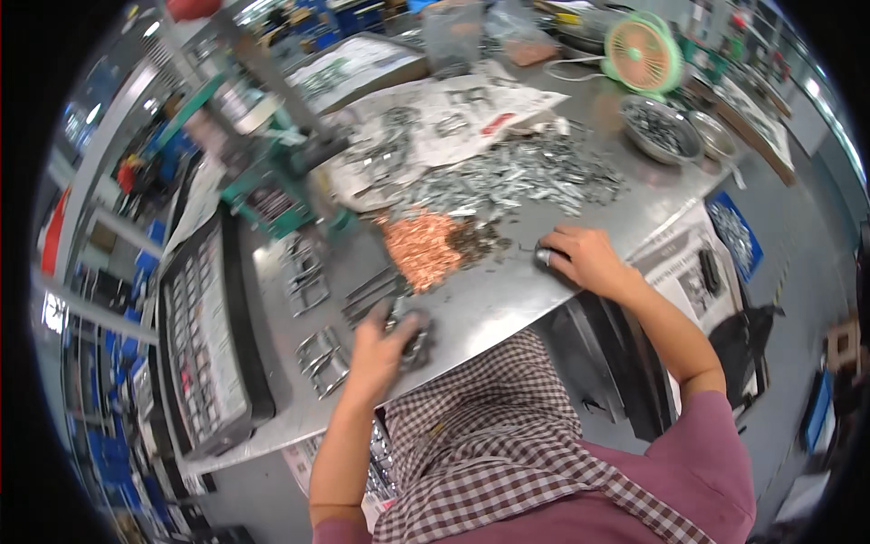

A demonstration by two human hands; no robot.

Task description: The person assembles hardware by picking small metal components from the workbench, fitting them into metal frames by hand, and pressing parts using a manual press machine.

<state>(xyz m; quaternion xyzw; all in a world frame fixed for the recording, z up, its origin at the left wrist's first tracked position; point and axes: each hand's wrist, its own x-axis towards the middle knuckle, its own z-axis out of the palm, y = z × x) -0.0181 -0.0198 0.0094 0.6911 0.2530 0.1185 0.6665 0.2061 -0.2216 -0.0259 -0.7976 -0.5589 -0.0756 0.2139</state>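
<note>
My left hand [375, 352] is low over the near edge of the metal table, its grey-tipped fingers smeared by motion. Shiny bent metal pieces [417, 348] lie by its thumb; whether it grips one is unclear. Beside it is a metal bracket-like part [323, 361], with thin metal strips [372, 288] just beyond. My right hand [584, 258] rests on the tabletop with its fingers curled together and a grey cover on one fingertip. What it pinches is too small to make out. Left of it are small dark pieces [478, 243] and a heap of copper-coloured pieces [421, 249].
A green press [272, 195] stands at the left behind a black-rimmed tray [237, 335] of parts. Silvery strips [526, 172] spread across the table's far part beside newspaper [453, 122]. A metal bowl [662, 131] and a green fan [642, 54] stand far right.
</note>
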